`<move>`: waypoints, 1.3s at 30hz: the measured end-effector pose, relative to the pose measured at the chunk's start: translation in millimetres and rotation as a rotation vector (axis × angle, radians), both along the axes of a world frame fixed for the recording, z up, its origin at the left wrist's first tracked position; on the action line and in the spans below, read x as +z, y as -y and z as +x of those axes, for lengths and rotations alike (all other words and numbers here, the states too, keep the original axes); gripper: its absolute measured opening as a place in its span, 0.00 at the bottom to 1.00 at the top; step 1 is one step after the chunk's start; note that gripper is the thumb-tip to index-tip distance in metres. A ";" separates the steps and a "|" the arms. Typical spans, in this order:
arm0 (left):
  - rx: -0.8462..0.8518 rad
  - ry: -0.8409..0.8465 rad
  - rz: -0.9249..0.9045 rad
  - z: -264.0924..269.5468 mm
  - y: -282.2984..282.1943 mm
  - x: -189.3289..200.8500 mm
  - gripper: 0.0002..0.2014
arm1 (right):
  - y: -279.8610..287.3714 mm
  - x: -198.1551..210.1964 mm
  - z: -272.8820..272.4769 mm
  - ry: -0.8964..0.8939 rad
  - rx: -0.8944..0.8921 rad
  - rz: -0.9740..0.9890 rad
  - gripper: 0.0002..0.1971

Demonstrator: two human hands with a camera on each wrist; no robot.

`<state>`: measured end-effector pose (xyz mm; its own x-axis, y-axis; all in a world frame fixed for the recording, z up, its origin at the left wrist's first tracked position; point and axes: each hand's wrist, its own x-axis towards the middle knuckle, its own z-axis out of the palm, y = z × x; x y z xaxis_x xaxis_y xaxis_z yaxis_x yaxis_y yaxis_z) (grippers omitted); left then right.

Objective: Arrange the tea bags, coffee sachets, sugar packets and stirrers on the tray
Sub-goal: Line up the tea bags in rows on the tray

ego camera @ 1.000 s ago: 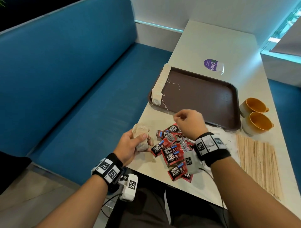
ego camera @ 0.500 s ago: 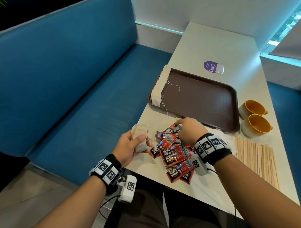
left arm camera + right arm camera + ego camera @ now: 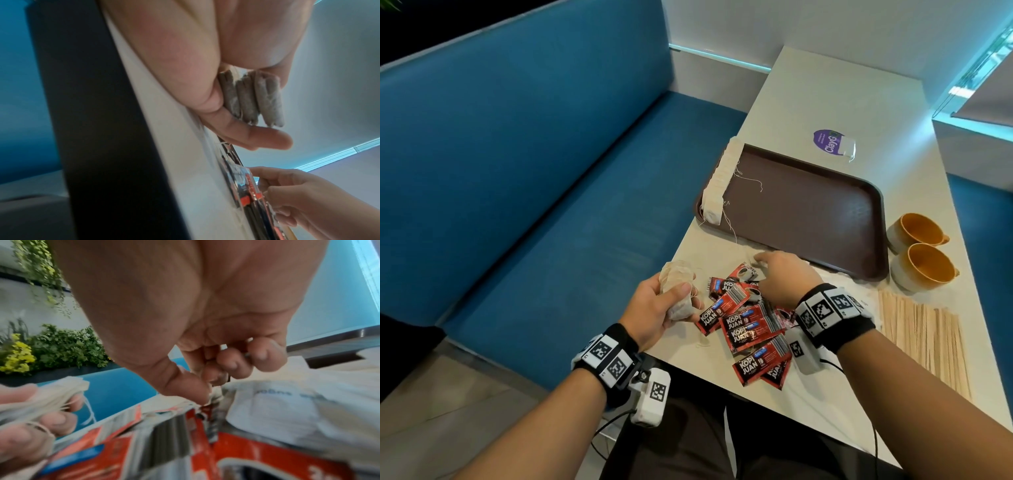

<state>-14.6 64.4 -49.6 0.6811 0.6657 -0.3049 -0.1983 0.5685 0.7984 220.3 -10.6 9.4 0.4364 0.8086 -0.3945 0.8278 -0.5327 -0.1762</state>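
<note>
Red foil coffee sachets point(image 3: 748, 325), piled centre frame below the brown plastic tray point(image 3: 804, 209): light, slippery; pinch at edges. Right hand point(image 3: 780, 279) pinches one; left hand point(image 3: 654, 308) grips soft paper tea bags point(image 3: 678, 291).

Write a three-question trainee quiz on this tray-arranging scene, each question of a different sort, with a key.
1. True or false: the brown plastic tray already holds red coffee sachets.
2. What does the left hand grip? A) wooden stirrers B) a bunch of beige tea bags C) an orange cup
3. Fill in: the row of tea bags lies along the tray's ___ edge.

Key: 1 false; 2 B; 3 left.
</note>
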 end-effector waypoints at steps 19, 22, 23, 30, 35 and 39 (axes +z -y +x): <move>0.025 -0.024 -0.016 0.4 3.0 4.4 0.21 | -53.5 -11.0 -0.3 -0.073 -0.020 0.075 0.27; 0.019 -0.052 -0.003 0.3 2.0 4.4 0.19 | -51.5 -11.5 1.6 -0.169 -0.113 0.122 0.16; 0.017 -0.055 -0.004 0.2 1.9 4.3 0.19 | -48.4 -10.1 2.1 -0.180 -0.119 0.131 0.12; 0.044 -0.078 0.025 1.0 2.5 5.4 0.17 | -22.8 21.7 2.6 -0.360 -0.191 0.414 0.06; 0.103 -0.062 0.011 2.7 4.4 6.0 0.23 | 2.1 45.1 -46.2 -0.698 -0.097 0.483 0.09; 0.073 -0.073 0.074 -0.7 1.3 -0.1 0.37 | 3.5 28.4 -85.5 -0.870 -0.060 0.433 0.07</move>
<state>-15.3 63.1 -49.7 0.6080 0.7351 -0.2999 -0.1769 0.4937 0.8514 134.8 -14.1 37.8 0.1783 0.9455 -0.2724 0.2893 -0.3150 -0.9039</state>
